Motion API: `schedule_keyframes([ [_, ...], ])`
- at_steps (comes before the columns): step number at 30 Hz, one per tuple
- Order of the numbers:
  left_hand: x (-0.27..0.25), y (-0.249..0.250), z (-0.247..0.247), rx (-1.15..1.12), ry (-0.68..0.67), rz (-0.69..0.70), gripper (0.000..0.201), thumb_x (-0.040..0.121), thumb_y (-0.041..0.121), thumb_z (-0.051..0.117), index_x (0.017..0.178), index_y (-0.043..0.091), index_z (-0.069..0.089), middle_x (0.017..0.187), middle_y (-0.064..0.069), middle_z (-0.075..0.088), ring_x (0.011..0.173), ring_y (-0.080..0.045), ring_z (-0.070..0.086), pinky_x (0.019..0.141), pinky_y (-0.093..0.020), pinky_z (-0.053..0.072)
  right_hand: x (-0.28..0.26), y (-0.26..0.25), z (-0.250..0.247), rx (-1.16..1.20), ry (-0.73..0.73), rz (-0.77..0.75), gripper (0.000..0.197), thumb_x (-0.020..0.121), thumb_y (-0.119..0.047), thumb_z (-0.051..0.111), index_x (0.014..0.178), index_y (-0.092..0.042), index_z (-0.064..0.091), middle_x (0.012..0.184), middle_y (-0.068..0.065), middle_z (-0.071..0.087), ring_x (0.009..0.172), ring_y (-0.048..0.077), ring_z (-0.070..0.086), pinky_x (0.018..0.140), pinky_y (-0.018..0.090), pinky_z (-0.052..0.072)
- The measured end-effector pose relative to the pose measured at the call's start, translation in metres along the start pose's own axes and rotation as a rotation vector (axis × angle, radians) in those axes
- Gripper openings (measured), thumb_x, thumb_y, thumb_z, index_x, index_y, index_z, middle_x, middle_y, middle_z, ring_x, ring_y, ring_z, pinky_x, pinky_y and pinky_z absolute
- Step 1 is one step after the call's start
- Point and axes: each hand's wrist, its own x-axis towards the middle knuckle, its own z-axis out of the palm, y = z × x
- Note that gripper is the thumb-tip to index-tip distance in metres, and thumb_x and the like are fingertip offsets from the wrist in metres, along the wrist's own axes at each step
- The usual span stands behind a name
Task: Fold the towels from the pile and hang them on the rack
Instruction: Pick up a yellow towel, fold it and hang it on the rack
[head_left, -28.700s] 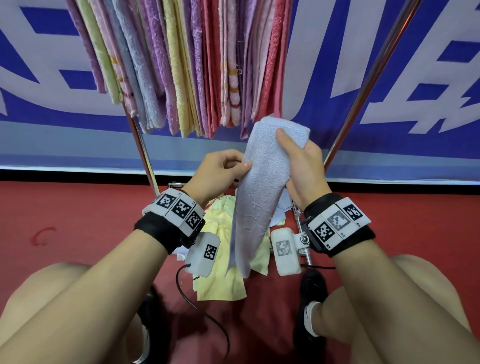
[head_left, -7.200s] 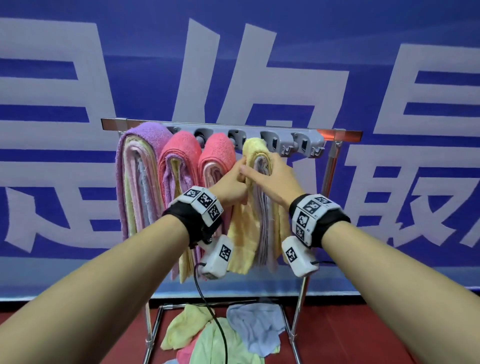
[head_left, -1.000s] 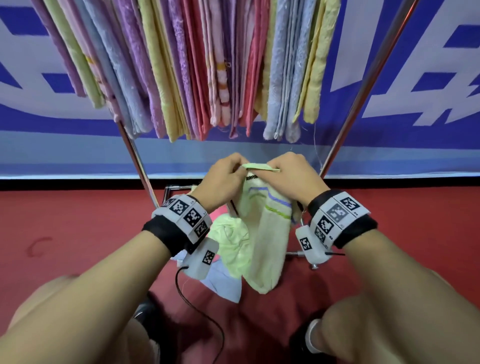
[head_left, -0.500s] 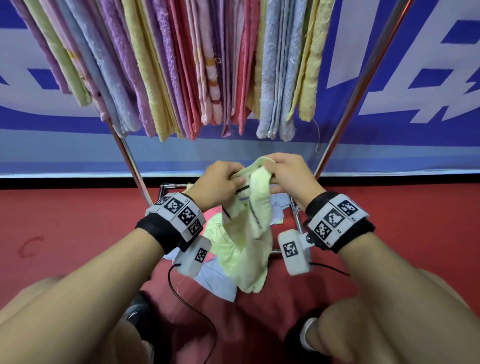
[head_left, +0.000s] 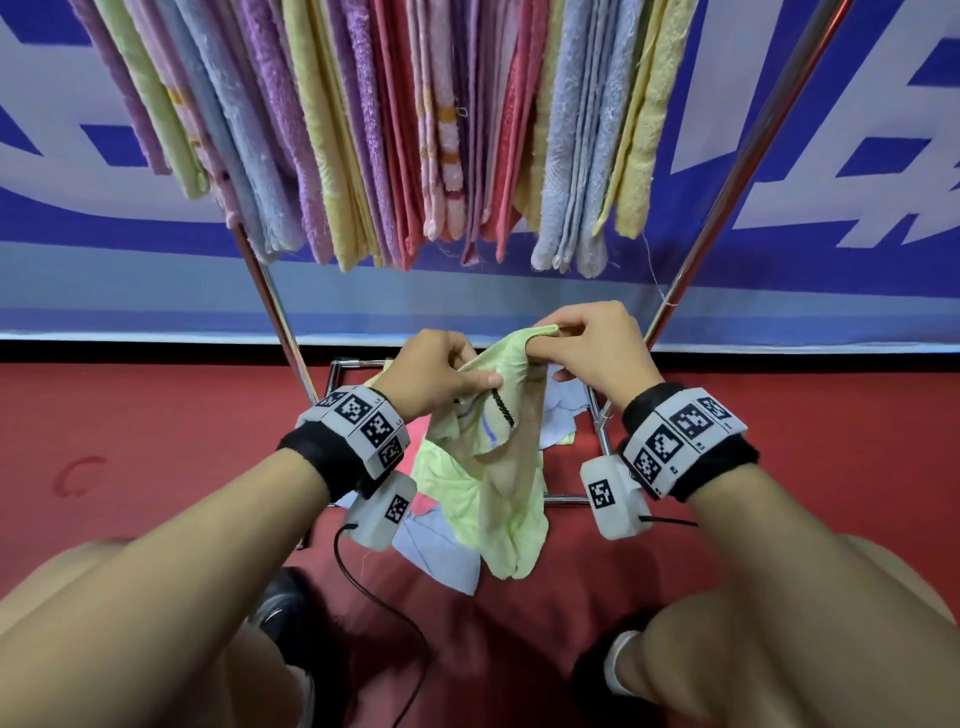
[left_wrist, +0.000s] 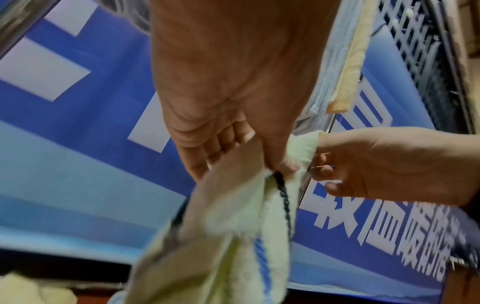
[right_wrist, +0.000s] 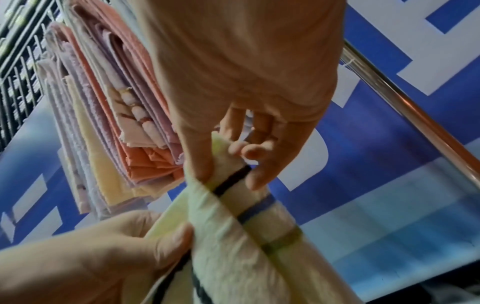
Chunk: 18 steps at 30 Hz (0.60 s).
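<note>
A pale green towel (head_left: 506, 483) with dark, blue and olive stripes hangs crumpled between both hands above the floor. My left hand (head_left: 441, 371) pinches its upper edge by the dark stripe, thumb on top (left_wrist: 259, 162). My right hand (head_left: 587, 345) pinches the same edge a little higher and to the right (right_wrist: 228, 162). The towel (right_wrist: 246, 246) droops below in loose folds. Overhead, the rack (head_left: 748, 156) carries several folded towels (head_left: 405, 130) in purple, yellow, pink and blue. The pile (head_left: 441, 551) lies on the floor under the rack, partly hidden by the green towel.
The rack's slanted metal legs (head_left: 270, 301) stand either side of my hands, with its base frame (head_left: 597, 426) on the red floor (head_left: 156, 441). A blue and white banner (head_left: 857, 234) covers the wall behind. My knees and shoes (head_left: 280, 613) are at the bottom, and a black cable (head_left: 374, 597) hangs from the left wrist.
Both hands have worked along the green towel's top edge, the right one now slightly higher. The towel hangs more bunched than a second ago.
</note>
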Motion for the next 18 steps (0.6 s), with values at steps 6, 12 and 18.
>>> schedule_keyframes([
  [6,-0.003,0.005,-0.003,-0.253,-0.076,0.051,0.019,0.089,0.020,0.075,0.080,0.015,0.059,0.073,0.000,0.063,0.061,-0.005,0.054,0.060,-0.017,0.046,0.012,0.005,0.002,0.028,-0.055,0.068,0.023,0.074,-0.021,0.086,0.063,-0.022,0.065,0.067,-0.007,0.068,0.069,0.014,0.063,0.080,0.034,0.055],
  [12,-0.009,-0.009,-0.019,-0.218,-0.093,0.090,0.027,0.087,-0.004,0.070,0.095,0.019,0.058,0.087,-0.005,0.066,0.071,-0.015,0.060,0.070,-0.028,0.050,0.017,0.013,-0.001,0.060,-0.018,0.119,0.015,0.065,-0.018,0.087,0.073,-0.021,0.075,0.078,0.001,0.078,0.082,0.019,0.076,0.085,0.039,0.062],
  [18,-0.013,-0.004,-0.013,0.172,0.002,0.220,0.022,0.085,0.001,0.060,0.084,0.020,0.072,0.079,0.001,0.070,0.072,-0.018,0.060,0.069,-0.027,0.043,0.019,0.007,0.010,0.102,-0.095,0.149,0.021,0.065,-0.013,0.091,0.083,-0.019,0.082,0.083,0.001,0.080,0.090,0.021,0.076,0.093,0.044,0.060],
])
